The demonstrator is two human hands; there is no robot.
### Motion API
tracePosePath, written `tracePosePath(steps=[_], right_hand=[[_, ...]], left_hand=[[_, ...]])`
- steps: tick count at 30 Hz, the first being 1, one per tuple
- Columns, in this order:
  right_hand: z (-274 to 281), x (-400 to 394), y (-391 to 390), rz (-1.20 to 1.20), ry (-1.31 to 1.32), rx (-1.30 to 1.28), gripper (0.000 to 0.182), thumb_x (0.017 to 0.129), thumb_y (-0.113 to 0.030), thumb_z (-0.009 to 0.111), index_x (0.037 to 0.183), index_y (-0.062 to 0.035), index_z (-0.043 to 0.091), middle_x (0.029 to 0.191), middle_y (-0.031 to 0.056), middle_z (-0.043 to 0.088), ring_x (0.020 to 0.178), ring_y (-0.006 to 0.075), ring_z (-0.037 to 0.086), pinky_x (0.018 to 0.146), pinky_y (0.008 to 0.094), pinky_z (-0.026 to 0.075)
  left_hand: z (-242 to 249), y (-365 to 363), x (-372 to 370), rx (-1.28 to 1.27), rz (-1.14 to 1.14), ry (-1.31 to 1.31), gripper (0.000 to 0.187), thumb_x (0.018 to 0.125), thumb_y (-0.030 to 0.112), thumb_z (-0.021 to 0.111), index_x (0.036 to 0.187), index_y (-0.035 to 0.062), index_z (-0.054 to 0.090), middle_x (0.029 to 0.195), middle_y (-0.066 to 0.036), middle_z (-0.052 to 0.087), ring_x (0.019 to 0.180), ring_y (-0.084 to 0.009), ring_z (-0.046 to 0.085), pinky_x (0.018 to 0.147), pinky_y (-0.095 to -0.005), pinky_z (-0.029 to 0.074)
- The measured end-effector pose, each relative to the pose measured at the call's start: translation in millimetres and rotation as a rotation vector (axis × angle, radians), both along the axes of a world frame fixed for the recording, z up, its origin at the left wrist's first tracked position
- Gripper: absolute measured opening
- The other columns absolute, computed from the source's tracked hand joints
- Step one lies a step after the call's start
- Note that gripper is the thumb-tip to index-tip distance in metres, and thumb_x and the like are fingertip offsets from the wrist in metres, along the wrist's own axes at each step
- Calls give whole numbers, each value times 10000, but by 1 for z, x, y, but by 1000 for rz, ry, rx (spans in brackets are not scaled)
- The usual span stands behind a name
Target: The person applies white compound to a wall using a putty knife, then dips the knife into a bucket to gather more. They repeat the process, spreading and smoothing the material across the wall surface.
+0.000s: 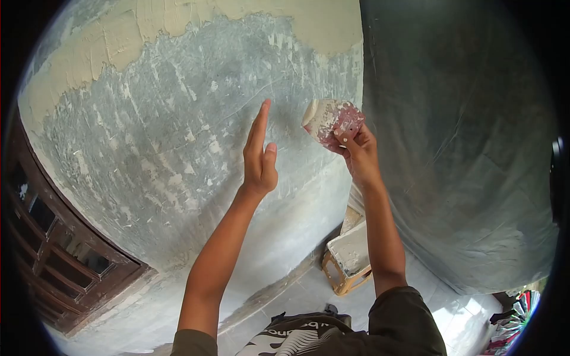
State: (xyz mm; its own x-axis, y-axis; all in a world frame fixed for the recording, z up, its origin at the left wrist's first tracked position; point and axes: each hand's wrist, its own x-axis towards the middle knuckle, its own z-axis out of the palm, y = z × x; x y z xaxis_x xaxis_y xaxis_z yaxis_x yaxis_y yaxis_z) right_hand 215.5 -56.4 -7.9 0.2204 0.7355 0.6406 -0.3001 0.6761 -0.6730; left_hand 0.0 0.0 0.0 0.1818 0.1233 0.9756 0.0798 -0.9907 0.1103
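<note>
My right hand (362,157) pinches a flat reddish putty scraper (344,113), with the thumb across its near face. Cream putty coats the scraper's left edge, and dried specks dot the rest of it. My left hand (259,160) is raised to the left of the scraper, palm turned toward it, fingers stretched and thumb apart, holding nothing. Behind both hands is a grey wall (196,130) streaked with pale patches. A thick layer of cream putty (231,9) covers the wall's upper part, ending in a ragged edge.
A dark sheet (451,148) hangs along the right. Below my right forearm, a putty-smeared container (350,246) rests on a yellowish stool (339,283) on the tiled floor (297,291). A brown wooden frame with slats (65,267) borders the wall at lower left. Colourful items (515,320) lie at lower right.
</note>
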Motion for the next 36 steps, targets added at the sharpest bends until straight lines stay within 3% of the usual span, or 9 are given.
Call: tracePosePath(steps=[5, 9, 11, 12, 14, 17, 18, 24, 36], right_hand=[[18, -12, 10, -118, -31, 134, 238, 958, -40, 666, 1184, 35, 674, 1075, 82, 719, 979, 150, 682, 904, 339, 585], [47, -14, 28, -266, -133, 312, 221, 953, -15, 656, 1164, 43, 687, 1042, 75, 727, 967, 123, 673, 886, 324, 578], [62, -12, 42, -587, -318, 409, 261, 935, 21, 649, 1194, 22, 682, 1050, 105, 742, 963, 137, 696, 871, 311, 572], [72, -12, 46, -587, -313, 409, 261, 935, 21, 649, 1194, 22, 682, 1050, 105, 742, 963, 137, 696, 871, 311, 572], [92, -16, 54, -907, -450, 635, 348, 892, 71, 643, 1228, -14, 674, 1118, 146, 731, 992, 231, 726, 872, 327, 576], [112, -17, 84, -1076, -478, 777, 407, 887, 100, 642, 1262, -53, 680, 1207, 163, 709, 1044, 257, 720, 899, 331, 566], [117, -19, 90, -1067, -495, 782, 432, 870, 114, 633, 1272, -41, 670, 1248, 172, 688, 1128, 328, 687, 942, 362, 561], [123, -26, 139, -1220, -538, 837, 462, 832, 123, 644, 1266, -34, 666, 1293, 169, 658, 1243, 346, 615, 1024, 411, 534], [82, -58, 134, -1218, -599, 646, 520, 723, 122, 664, 1230, 9, 626, 1295, 207, 635, 1226, 385, 610, 995, 440, 540]], left_hand=[[50, 1, -32, 146, 67, 99, 649, 957, 208, 356, 1530, -92, 310, 1561, -281, 385, 1474, -402, 354, 1218, -484, 284], [94, 3, -39, 206, 136, 152, 642, 962, 219, 386, 1532, -70, 326, 1558, -265, 400, 1467, -402, 368, 1212, -480, 298], [115, 7, -42, 302, 207, 230, 629, 969, 227, 413, 1535, -40, 345, 1556, -243, 417, 1462, -394, 381, 1209, -477, 304], [126, 11, -44, 350, 229, 246, 613, 978, 230, 416, 1534, -23, 357, 1548, -232, 434, 1452, -389, 399, 1205, -480, 310], [145, 16, -47, 391, 274, 278, 606, 981, 227, 412, 1530, -25, 363, 1543, -233, 439, 1450, -388, 402, 1205, -481, 310], [167, 18, -52, 447, 346, 320, 596, 969, 202, 428, 1518, -28, 382, 1526, -234, 462, 1438, -391, 417, 1207, -485, 306], [172, 21, -55, 477, 411, 367, 607, 958, 185, 415, 1530, -16, 372, 1549, -211, 443, 1458, -372, 394, 1217, -479, 286], [175, 31, -61, 560, 590, 500, 624, 928, 158, 455, 1520, -25, 382, 1542, -201, 453, 1454, -348, 403, 1225, -477, 270], [173, 38, -61, 572, 616, 511, 647, 912, 148, 434, 1536, -9, 367, 1566, -190, 430, 1476, -341, 375, 1236, -479, 241]])
